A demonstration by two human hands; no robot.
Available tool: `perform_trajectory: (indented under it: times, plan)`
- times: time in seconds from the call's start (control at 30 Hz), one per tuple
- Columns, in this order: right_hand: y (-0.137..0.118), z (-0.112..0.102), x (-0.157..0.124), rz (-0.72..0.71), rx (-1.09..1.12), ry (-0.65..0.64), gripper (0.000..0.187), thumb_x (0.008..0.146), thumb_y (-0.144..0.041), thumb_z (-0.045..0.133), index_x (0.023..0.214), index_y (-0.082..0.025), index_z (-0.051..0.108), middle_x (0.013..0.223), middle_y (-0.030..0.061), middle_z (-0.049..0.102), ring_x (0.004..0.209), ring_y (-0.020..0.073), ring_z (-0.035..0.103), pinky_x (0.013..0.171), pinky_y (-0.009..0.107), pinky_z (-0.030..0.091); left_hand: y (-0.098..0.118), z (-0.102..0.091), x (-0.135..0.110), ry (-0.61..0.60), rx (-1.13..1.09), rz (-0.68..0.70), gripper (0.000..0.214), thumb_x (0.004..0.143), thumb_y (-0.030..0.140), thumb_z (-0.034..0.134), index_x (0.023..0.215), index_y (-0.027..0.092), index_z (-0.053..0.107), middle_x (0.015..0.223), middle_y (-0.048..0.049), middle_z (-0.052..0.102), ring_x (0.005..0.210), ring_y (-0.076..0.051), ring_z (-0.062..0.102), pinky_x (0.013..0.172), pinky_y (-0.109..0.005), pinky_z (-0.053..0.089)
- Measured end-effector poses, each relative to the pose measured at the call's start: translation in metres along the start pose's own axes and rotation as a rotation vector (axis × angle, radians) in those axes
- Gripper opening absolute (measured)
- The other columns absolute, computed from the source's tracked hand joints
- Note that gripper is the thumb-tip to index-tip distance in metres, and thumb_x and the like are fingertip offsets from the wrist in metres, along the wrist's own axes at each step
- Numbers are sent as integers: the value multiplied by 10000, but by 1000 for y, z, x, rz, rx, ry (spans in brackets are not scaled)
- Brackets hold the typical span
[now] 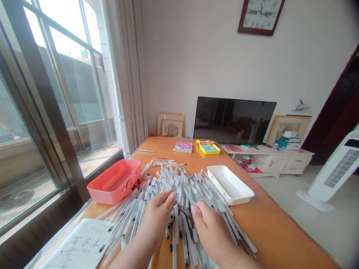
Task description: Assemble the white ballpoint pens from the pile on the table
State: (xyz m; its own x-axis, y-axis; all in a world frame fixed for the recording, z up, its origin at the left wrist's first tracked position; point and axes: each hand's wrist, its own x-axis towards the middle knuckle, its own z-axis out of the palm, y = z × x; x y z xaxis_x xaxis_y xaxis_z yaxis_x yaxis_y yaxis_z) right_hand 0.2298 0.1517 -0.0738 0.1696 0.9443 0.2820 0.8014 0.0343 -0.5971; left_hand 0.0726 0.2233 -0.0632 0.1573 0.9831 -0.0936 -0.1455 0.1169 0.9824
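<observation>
Pens (167, 182) are lying heaped beneath and beyond the fingers (163, 197), presumably for short reaches, while I am holding left hand (157, 213) and right hand (210, 225) curled, clamped on one or not I cannot tell.

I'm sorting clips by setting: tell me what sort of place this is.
Probably a living room in a home: it has a large television, a low white cabinet and a wall clock.

Lone head-worn camera looks forward and down along the counter (271, 233), left hand (159, 209) and right hand (211, 225) close below, wall (194, 51) beyond.
</observation>
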Motion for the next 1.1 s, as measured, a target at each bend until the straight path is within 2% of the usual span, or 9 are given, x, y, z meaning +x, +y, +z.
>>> perform_trajectory:
  times: [0.13,0.23,0.43,0.5,0.6,0.7,0.77,0.9,1.1]
  plan:
    - [3,1,1,21,50,11,382,1014,-482,344,741,-234,445,606,-18,554,565,154,509,549,272,231,4,4,-5,-3,48,91,407,773,426,748,1101,185,743,1104,-88,742,1134,-245,615,1005,-330,406]
    - [3,0,1,3,107,16,376,1010,-483,363,745,-233,459,612,-19,551,568,153,499,544,266,247,6,8,-9,-17,52,93,371,788,436,729,1047,171,751,1014,-86,747,1034,-235,636,956,-330,430]
    - [-8,-7,-1,-77,315,-58,342,1000,-475,413,849,-227,594,706,-4,631,631,154,537,578,250,338,5,13,-20,-270,-18,-71,350,821,495,694,951,171,727,860,-41,688,809,-149,615,744,-249,469]
    - [-9,-8,0,-45,428,-77,364,988,-503,428,863,-221,622,706,-1,631,634,152,535,584,246,369,5,12,-20,-252,-78,-98,335,828,482,696,937,166,719,839,-32,665,769,-121,597,668,-203,451]
    - [-5,-7,6,135,624,-60,415,970,-557,431,885,-209,642,712,12,638,623,147,536,553,235,386,9,8,-15,-175,-253,-121,292,836,406,712,993,160,700,842,-37,654,756,-113,614,612,-178,452]
    - [0,-5,10,310,801,-19,446,961,-572,435,891,-185,645,713,35,660,579,129,517,494,216,344,12,6,-10,-100,-393,-114,225,853,298,703,1015,144,677,859,-61,668,746,-123,649,629,-192,502]
    - [2,-3,10,361,906,-64,467,960,-578,430,859,-171,635,665,35,651,520,106,472,461,202,296,13,5,-8,-57,-429,-98,182,866,243,684,1009,133,670,837,-70,671,730,-123,660,651,-200,530]
    - [-2,-2,7,379,1030,-194,485,943,-603,456,794,-165,599,554,4,584,440,76,384,426,190,216,13,6,-8,-43,-452,-76,148,878,208,667,1002,127,668,804,-66,669,718,-123,674,650,-195,552]
    - [-7,-4,3,299,1090,-203,448,943,-583,492,791,-170,572,575,-36,503,495,74,347,465,185,218,12,6,-8,-66,-471,-72,176,852,239,708,990,134,674,808,-69,691,720,-124,684,655,-193,567]
